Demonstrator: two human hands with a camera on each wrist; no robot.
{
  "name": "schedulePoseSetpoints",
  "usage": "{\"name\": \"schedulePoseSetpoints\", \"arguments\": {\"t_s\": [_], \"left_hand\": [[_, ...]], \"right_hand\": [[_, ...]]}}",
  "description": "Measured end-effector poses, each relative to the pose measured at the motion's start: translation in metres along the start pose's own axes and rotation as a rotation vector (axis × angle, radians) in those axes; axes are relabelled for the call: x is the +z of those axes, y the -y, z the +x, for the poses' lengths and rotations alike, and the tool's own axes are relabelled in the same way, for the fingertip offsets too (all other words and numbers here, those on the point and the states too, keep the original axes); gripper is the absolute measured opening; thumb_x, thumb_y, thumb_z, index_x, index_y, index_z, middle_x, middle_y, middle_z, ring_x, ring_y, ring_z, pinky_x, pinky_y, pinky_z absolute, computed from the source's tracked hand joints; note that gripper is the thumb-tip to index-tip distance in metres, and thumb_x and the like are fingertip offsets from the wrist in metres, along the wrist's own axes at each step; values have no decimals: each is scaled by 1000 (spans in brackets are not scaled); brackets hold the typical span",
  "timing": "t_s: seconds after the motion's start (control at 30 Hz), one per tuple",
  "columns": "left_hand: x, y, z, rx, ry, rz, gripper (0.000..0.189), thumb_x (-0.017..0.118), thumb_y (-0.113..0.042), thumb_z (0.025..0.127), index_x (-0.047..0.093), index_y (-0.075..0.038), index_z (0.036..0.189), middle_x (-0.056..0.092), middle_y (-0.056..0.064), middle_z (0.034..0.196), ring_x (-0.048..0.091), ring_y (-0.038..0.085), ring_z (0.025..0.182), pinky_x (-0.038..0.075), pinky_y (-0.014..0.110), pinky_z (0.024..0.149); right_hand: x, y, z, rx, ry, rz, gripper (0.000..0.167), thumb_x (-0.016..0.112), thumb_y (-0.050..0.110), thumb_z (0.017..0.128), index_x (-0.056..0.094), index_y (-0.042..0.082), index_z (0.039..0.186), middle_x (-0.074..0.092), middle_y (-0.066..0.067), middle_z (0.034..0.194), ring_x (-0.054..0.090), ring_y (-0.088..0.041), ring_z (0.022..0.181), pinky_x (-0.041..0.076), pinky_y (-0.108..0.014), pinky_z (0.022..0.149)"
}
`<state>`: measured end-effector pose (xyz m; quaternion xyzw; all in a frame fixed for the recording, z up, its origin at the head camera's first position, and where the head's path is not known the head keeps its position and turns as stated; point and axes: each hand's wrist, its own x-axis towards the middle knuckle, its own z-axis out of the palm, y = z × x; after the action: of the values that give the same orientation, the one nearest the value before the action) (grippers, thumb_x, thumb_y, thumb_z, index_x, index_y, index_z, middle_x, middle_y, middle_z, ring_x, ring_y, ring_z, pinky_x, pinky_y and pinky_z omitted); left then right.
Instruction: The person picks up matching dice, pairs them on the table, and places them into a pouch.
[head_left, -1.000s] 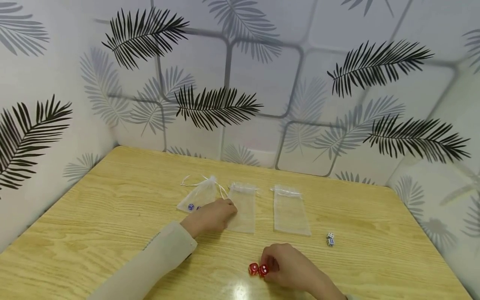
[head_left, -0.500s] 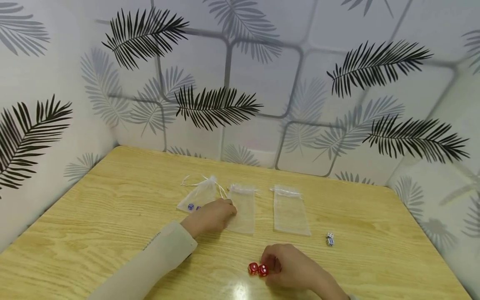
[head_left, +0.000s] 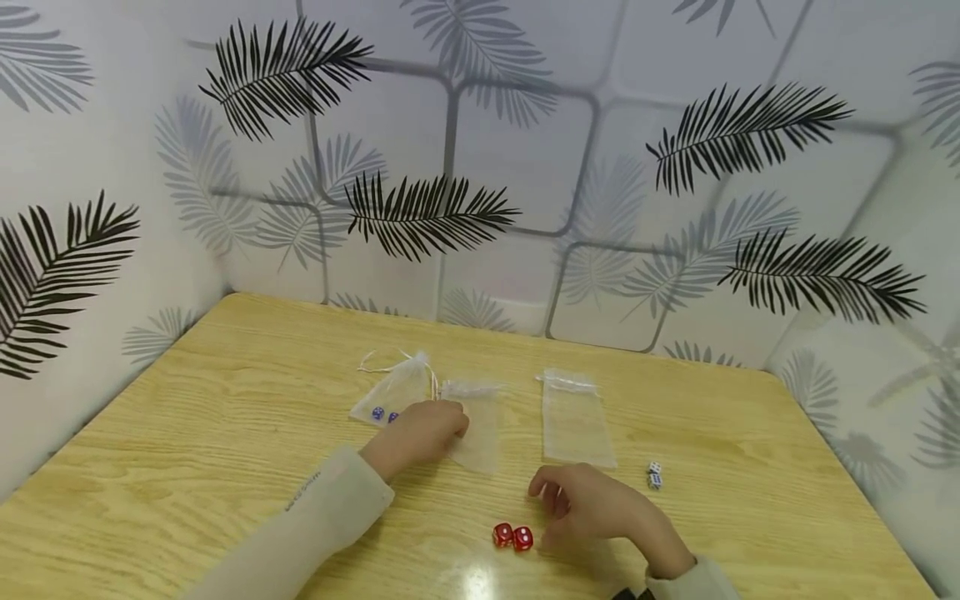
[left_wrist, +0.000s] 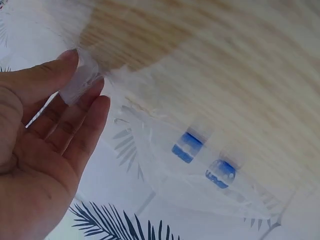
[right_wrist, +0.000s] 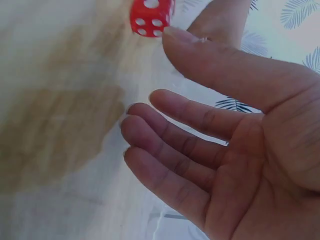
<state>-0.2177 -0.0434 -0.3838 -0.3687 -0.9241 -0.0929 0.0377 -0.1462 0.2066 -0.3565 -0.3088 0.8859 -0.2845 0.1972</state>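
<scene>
Head: left hand (head_left: 417, 437) at middle bag (head_left: 478, 427), toward back edge of table (head_left: 210, 408); red dice (head_left: 503, 535) toward near edge, right hand (head_left: 592, 504) beside; white dice (head_left: 655, 481) toward right edge.
Left wrist: hand pinches middle bag; blue dice (left_wrist: 187, 148) in leftmost bag (left_wrist: 152, 167).
Right wrist: fingers, thumb apart.

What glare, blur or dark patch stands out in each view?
Head: glare on the table lower in frame than the red dice; left wrist: blue dice smeared inside the sheer bag; right wrist: a darker, soft-edged patch on the table.
</scene>
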Motion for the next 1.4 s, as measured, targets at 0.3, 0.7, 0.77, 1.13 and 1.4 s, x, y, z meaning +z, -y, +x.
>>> {"name": "schedulePoseSetpoints", "arguments": {"t_s": [0.3, 0.7, 0.77, 1.13, 1.4], "left_hand": [[-5, -2, -4, 32, -98, 99, 42, 61, 6, 84, 36, -16, 59, 37, -6, 60, 25, 9, 59, 25, 22, 53], [-15, -9, -11, 42, -210, 133, 22, 66, 7, 82, 73, -15, 78, 68, 2, 76, 62, 13, 67, 50, 22, 60], [-15, -10, -11, 54, -235, 144, 22, 67, 6, 82, 73, -15, 79, 69, 2, 77, 65, 16, 72, 54, 24, 64], [-21, -21, -12, 103, -295, 188, 23, 71, 8, 76, 73, -14, 79, 68, -1, 77, 63, 14, 71, 53, 23, 67], [-26, -25, -13, 137, -349, 203, 19, 71, 6, 76, 74, -13, 79, 69, -2, 77, 61, 13, 68, 52, 21, 66]], "right_hand": [[-16, 2, 14, 85, -18, -1, 39, 78, 11, 76, 60, 2, 109, 63, -6, 92, 59, -18, 82, 49, -27, 70], [-30, 5, 27, 107, -128, -40, 43, 78, 14, 78, 59, -2, 113, 63, -11, 94, 61, -20, 85, 51, -31, 74], [-31, 6, 28, 116, -155, -40, 42, 77, 14, 79, 58, -2, 113, 64, -13, 96, 62, -22, 86, 52, -33, 75], [-31, 5, 36, 211, -340, 29, 39, 66, 21, 89, 56, -3, 118, 62, -14, 102, 63, -24, 91, 53, -36, 73], [-30, 5, 40, 252, -396, 87, 44, 61, 24, 93, 52, -3, 126, 59, -22, 117, 61, -32, 102, 54, -41, 80]]}}
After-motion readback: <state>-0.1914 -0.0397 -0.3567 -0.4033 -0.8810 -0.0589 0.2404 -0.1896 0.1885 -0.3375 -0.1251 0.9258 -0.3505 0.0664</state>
